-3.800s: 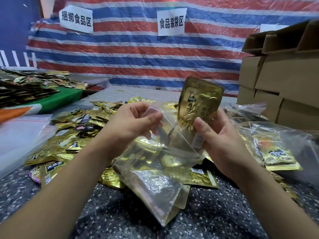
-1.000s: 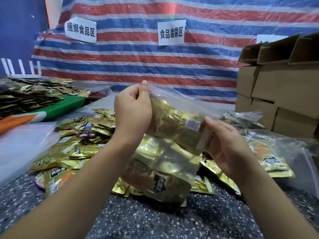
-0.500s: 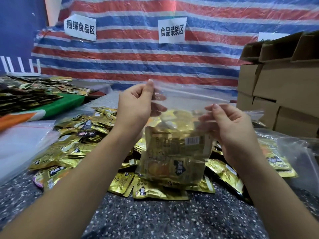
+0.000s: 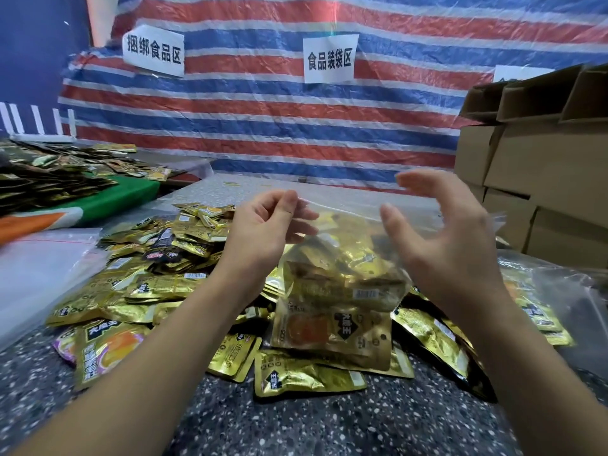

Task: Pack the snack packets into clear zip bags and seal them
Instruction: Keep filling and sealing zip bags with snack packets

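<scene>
Head view: a crinkled clear zip bag (image 4: pixel 342 291), stuffed with glossy gold foil snack packets (image 4: pixel 332 327), hangs above the speckled table (image 4: pixel 296 422). The left hand (image 4: pixel 263 232) pinches its top corner; the right hand (image 4: pixel 450 238) is spread, blurred, gripping nothing. Loose gold packets (image 4: pixel 138 291) lie heaped beneath, too many to count. Stacked cardboard boxes (image 4: pixel 543 179) crowd the right edge.

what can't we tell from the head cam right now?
- Zip bag seal: clear film, closed or not unreadable.
- Right hand: motion-blurred; contact with the bag unclear.
- Third wall sign: hidden behind cardboard boxes.
- Packet print inside the bag: too small.
</scene>
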`<state>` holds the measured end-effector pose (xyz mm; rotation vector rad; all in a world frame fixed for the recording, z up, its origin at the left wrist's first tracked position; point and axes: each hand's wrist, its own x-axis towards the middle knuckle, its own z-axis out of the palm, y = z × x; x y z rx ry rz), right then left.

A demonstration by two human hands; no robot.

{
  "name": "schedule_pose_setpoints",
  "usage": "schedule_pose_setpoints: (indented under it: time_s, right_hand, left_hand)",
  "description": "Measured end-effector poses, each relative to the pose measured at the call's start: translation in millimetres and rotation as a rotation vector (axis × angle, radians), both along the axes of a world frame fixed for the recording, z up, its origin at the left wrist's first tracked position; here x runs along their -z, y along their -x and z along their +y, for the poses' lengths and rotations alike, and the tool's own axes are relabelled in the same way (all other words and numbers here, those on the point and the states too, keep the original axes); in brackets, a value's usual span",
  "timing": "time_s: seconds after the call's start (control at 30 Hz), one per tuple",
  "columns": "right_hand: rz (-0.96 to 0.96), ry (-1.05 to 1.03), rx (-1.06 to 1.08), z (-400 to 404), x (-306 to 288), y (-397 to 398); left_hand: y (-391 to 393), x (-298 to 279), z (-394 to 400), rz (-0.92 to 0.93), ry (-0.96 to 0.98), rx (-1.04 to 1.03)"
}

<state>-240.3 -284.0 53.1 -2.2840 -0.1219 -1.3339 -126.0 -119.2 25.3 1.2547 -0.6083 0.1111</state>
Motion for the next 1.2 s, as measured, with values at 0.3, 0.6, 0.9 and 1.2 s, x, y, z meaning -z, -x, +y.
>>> schedule_pose_setpoints:
  time_s: [0.3,0.6,0.9,1.2]
  right_hand:
    - [0.639,0.305,0.057,45.6,-31.8,-40.8]
    - [0.433,0.176,-0.037,35.3,-5.2,-44.2]
    - [0.351,0.145,-0.063,35.3,9.8,-32.3]
    - [0.364,0.131,-0.04,38.2,11.6,-29.9]
  left_hand:
    - [0.5,12.3,1.1,-0.137,-0.088,-0.058]
    - [-4.0,9.9,12.5,-0.166,-0.253,-0.057]
    - [-1.2,9.8,20.0,-0.319,-0.344,-0.046]
    - [6.6,10.6,16.6,-0.346,-0.343,-0.054]
